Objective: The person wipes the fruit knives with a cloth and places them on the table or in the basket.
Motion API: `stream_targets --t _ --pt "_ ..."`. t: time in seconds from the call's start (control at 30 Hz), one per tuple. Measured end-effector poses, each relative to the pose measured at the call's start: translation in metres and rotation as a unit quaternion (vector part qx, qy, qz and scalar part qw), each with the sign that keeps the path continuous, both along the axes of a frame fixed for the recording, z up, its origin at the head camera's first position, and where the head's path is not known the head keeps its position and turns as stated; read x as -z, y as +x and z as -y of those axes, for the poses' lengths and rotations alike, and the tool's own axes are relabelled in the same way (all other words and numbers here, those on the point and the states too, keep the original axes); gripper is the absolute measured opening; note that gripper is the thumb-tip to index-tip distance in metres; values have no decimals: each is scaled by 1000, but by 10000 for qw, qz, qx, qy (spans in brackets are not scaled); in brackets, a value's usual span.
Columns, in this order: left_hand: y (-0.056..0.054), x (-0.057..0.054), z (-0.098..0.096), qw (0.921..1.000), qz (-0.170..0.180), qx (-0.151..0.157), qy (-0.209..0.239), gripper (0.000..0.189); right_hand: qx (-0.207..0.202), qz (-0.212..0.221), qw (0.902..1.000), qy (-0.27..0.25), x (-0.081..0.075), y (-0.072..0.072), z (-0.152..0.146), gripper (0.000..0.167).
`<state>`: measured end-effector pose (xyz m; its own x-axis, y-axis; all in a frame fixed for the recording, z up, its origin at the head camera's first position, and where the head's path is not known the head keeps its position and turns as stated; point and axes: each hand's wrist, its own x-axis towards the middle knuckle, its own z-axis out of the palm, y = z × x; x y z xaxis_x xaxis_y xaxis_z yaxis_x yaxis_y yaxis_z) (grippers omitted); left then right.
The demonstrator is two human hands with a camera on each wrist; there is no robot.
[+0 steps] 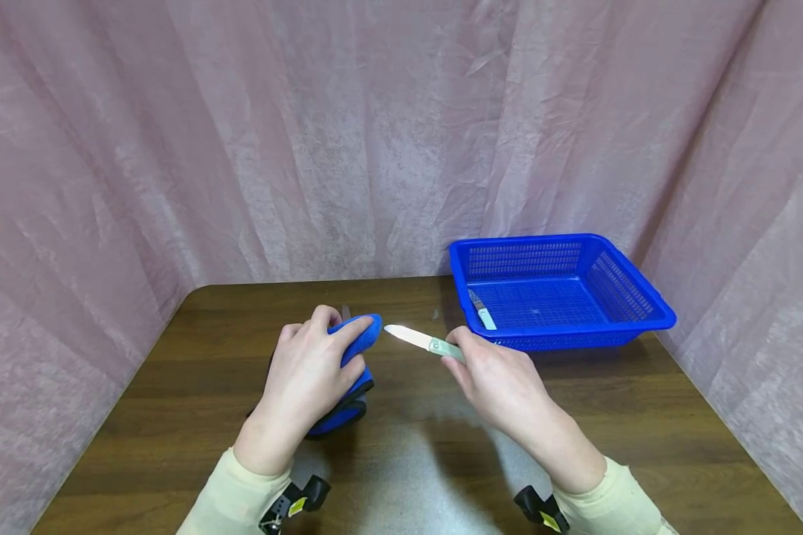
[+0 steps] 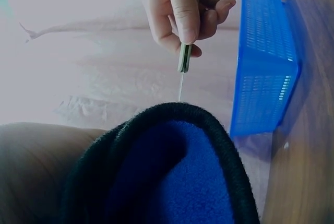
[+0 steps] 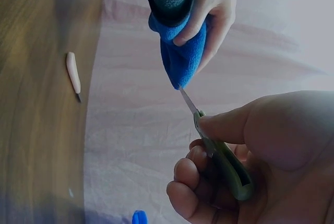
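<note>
Wearing pale sleeves (image 1: 230, 490) nearest. Holding black-edged blue cloth (image 1: 363, 338) within curled left grip (image 1: 311, 364); pinching green-handled knife (image 1: 435, 345) in right grip (image 1: 498, 375), pointing blade (image 1: 407, 335) just beside cloth. Noting second knife (image 3: 74, 73) on table (image 1: 174, 386) beyond, third knife (image 1: 485, 317) inside blue basket (image 1: 636, 293). Judging work partway done, apparently leaving two knives unbasketed.

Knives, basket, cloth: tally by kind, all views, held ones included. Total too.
Basket: 1, blue basket
Cloth: 1, blue cloth in the left hand
Knives: 3, green-handled knife in the right hand, white-handled knife in the basket, pale-handled knife on the table
Total: 5
</note>
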<state>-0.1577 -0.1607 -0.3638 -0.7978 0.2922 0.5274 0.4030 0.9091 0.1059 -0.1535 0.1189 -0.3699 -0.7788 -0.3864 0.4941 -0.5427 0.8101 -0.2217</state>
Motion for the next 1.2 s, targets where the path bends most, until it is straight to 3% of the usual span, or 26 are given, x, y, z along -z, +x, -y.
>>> stream_targets --t 0.63,1.2 --pt "-1 3 -3 9999 -37 97 36 50 470 -400 9978 232 -11 -14 -24 15" --pt "2 6 -7 9995 17 305 -113 50 1015 -148 9947 105 -18 -41 -59 18"
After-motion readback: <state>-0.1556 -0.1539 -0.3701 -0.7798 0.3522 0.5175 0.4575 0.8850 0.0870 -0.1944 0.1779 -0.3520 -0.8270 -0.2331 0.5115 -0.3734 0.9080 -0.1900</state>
